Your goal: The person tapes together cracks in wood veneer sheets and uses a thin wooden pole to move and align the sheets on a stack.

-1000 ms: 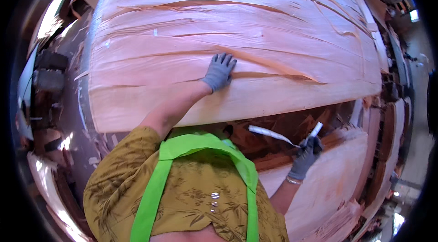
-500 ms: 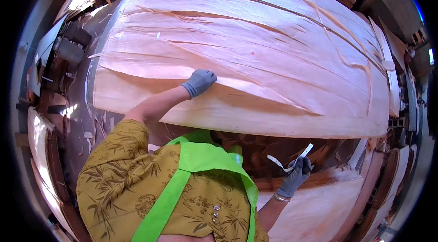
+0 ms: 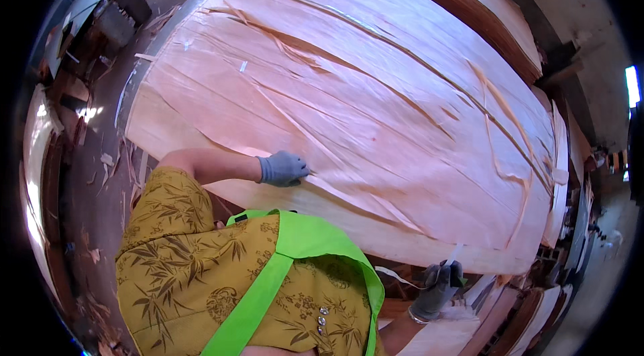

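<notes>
My left hand, in a grey glove, is closed on the raised edge of a thin pale wood veneer sheet. The sheet is wavy, with long splits and folds, and lies over a paler layer of veneer. Lower right, at the near edge of the stack, my gloved right hand is closed around a narrow flat white piece that sticks up from the fingers. A thin white strip curls out to the left of that hand. The fingers partly hide what they hold.
A long dark slit crosses the far part of the sheet, with loose tan veneer strips near its right end. Thick veneer stacks stand behind and to the right. Wood scraps litter the floor at left.
The view has turned and shifted. My left hand has drawn the veneer edge nearer to me, and the raised fold lies flatter. My right hand has come up to the stack's near edge.
</notes>
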The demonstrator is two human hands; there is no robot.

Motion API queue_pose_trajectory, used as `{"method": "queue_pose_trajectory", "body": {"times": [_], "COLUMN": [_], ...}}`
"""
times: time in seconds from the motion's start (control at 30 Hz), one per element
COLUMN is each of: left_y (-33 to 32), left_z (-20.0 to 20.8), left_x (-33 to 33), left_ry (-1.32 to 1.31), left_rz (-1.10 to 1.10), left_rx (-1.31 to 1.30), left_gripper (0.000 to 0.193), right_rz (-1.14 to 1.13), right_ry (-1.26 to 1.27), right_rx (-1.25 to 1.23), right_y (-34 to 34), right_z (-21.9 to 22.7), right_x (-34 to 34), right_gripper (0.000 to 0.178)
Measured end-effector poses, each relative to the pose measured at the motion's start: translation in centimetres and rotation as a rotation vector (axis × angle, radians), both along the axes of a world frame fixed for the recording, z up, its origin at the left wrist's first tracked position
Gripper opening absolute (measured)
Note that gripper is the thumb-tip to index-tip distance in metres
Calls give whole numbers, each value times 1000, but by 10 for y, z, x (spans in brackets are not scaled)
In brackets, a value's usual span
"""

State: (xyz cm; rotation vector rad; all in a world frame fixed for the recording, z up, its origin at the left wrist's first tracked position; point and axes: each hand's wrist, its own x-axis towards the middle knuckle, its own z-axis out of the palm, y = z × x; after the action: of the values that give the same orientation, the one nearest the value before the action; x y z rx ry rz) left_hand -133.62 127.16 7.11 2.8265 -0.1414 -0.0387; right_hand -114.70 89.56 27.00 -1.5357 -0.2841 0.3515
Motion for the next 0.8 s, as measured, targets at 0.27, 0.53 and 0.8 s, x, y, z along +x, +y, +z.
{"method": "queue_pose_trajectory", "body": {"times": [0.27,0.53,0.8], "left_y": [4,12,82], "left_z": [10,34,45], "left_x": [12,52,216], "left_ry": [275,646,58], "left_rz": [-10,-97,415], "left_rx": [-80,-116,-253], "left_gripper": [33,37,43], "right_rz": [323,573,532], "right_ry": [489,726,670], "right_rx": [-38,116,-152], "right_y": [102,216,225], "right_z": [-40,-211,-235], "right_x": [57,121,130], "right_gripper": [11,10,13]}}
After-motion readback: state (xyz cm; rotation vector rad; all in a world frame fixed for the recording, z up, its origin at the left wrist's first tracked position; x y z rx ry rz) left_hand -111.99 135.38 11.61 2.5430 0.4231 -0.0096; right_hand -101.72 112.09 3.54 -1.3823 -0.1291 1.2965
